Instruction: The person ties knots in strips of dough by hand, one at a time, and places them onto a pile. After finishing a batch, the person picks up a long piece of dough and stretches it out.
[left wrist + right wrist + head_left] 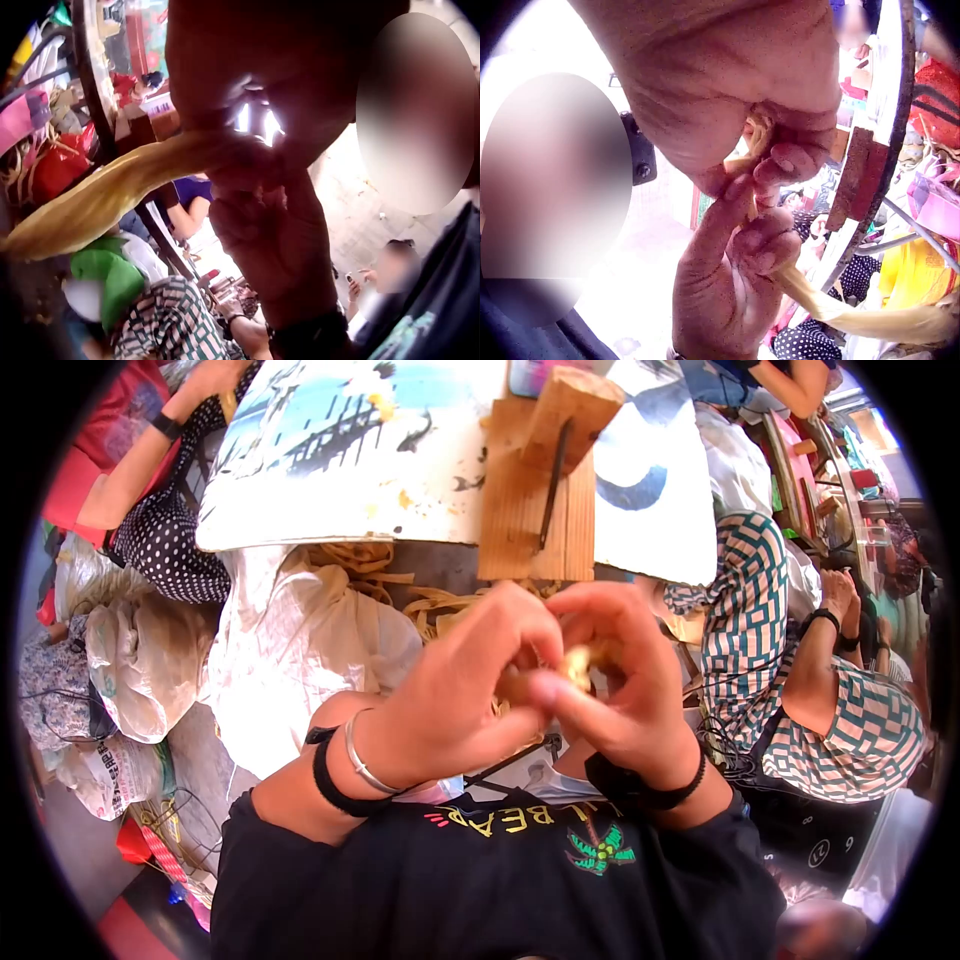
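Note:
My left hand [455,670] and right hand [630,680] meet in front of my chest, thumbs and fingertips together. Between them they pinch a long, soft yellow strip [578,665]. One end of the strip [97,199] hangs out past my left hand in the left wrist view. In the right wrist view, a folded, bunched part of the strip [759,135] shows inside the curl of my right hand, while the left hand grips it just below. Fingers hide much of the middle.
Ahead, a wooden board [537,555] with an upright block [575,410] and a thin metal rod [555,485] lies on a printed white tabletop [330,510]. More yellow strips [440,610] lie below its edge. A white bag [290,630] is at left; people sit on both sides.

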### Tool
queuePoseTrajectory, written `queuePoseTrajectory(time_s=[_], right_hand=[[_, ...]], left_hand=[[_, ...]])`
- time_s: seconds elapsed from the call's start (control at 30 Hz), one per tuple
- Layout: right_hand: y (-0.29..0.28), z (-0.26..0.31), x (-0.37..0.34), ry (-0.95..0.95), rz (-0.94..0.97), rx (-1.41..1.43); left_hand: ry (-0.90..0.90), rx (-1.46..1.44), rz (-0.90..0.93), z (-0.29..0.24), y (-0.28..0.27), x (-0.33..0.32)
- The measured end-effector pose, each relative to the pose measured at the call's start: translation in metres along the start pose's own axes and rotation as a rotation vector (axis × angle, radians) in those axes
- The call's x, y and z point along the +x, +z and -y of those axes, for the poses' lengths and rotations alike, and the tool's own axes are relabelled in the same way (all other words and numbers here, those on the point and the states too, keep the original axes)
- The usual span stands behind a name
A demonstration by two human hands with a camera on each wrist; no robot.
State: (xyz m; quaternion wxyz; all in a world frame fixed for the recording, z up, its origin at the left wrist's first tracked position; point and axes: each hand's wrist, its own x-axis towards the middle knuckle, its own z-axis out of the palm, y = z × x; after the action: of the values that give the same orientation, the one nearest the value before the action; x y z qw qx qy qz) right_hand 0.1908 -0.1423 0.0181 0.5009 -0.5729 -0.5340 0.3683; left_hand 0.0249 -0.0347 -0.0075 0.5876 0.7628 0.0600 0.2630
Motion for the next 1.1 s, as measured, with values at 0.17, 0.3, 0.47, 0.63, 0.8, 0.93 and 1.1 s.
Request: queuePoseTrajectory(time_s=[0.17, 0.3, 0.47, 0.63, 0.8, 0.93, 1.1], right_hand=[[0.0, -0.02, 0.028, -0.016, -0.393, 0.289], [-0.009, -0.037, 0.052, -0.032, -0.495, 0.147], [-0.008, -0.039, 0.063, -0.087, -0.544, -0.112], [-0.008, -0.053, 0.063, -0.206, -0.514, -0.455], [-0.023, -0.045, 0.032, -0.26, -0.507, -0.425], [-0.032, -0.012, 0.002, -0.308, -0.433, -0.551], [0.009, -0.016, -0.004, -0.416, -0.243, -0.423]], left_hand=[[-0.221, 0.196, -0.272, -0.014, -0.023, 0.022], [-0.175, 0.249, -0.467, 0.015, -0.025, 0.046], [-0.238, 0.352, -0.458, 0.029, -0.022, 0.06], [-0.245, 0.593, -0.362, 0.023, -0.019, 0.063], [-0.221, 0.219, -0.467, 0.029, -0.02, 0.031], [-0.229, -0.142, -0.358, 0.001, -0.011, 0.013], [-0.151, -0.375, -0.13, -0.004, 0.013, 0.009]])
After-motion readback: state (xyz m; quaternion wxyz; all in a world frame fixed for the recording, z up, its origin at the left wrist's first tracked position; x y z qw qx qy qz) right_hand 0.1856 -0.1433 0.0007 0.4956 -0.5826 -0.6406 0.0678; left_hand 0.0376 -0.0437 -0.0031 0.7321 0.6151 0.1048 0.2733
